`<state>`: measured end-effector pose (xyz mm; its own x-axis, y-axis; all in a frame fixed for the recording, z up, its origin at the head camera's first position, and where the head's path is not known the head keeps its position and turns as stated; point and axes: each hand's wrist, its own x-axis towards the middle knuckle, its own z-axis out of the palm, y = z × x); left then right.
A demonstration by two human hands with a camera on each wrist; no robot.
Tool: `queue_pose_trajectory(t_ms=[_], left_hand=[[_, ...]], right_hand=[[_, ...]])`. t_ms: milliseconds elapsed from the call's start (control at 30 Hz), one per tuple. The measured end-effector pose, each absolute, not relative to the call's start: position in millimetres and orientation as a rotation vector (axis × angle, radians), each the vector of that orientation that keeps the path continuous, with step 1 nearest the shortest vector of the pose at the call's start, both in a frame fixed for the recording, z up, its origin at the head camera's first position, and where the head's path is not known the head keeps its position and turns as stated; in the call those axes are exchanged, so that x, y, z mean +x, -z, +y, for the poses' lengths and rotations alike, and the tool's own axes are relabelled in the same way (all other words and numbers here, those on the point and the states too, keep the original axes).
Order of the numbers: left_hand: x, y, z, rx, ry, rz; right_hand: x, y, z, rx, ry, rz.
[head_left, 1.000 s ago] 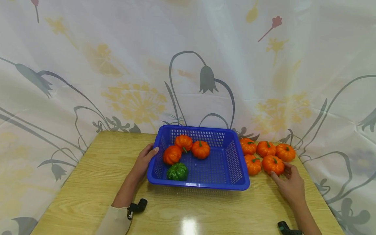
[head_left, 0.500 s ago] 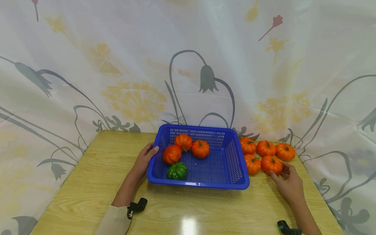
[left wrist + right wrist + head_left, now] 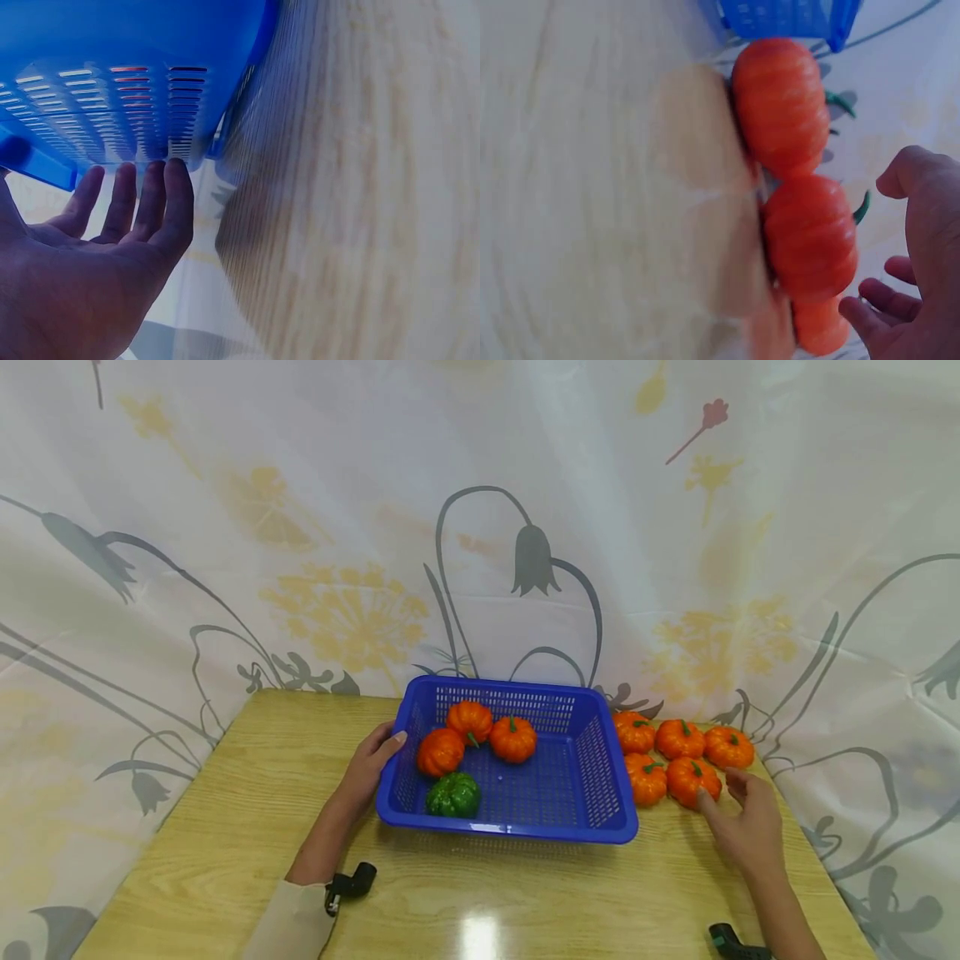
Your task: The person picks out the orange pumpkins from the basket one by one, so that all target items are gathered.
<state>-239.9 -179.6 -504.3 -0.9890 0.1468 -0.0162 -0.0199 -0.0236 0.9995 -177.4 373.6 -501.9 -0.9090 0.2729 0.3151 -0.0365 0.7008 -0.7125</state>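
My left hand holds the left side of a blue plastic basket, thumb on the rim; in the left wrist view its fingers touch the slotted outer wall. Inside the basket lie a green pumpkin and three orange ones, including a pumpkin near the middle. To the right, my right hand is spread beside the front right orange pumpkin, its thumb close to that pumpkin's side. The right wrist view shows a gap between this hand and the nearer pumpkin.
Several more orange pumpkins, among them a back right one and one against the basket, stand in two rows on the wooden table. A flower-printed cloth hangs behind and at both sides.
The front right pumpkin has shifted slightly left toward its neighbour. My right hand has since loosened from it and drawn a little to the right. The left hand stays on the basket.
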Motion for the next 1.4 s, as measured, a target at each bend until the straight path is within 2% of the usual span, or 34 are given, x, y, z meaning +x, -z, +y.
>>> queue_pose_trajectory(t_ms=[400, 767, 1067, 1400], left_hand=[[-241.8, 505.0, -178.7, 0.151, -2.155, 2.101], [-240.9, 505.8, -176.9, 0.156, -2.153, 2.1], [-239.7, 505.8, -177.0, 0.151, -2.147, 2.09], [-239.1, 504.4, -180.4, 0.149, -2.156, 2.104]], right_hand=[[-163.0, 454.0, 314.2, 0.145, -0.915, -2.39], [-156.2, 430.0, 254.0, 0.453, -0.927, -2.305], [-170.8, 411.7, 217.9, 0.553, -0.955, -2.321], [-209.2, 389.0, 182.4, 0.551, -1.067, -2.333]])
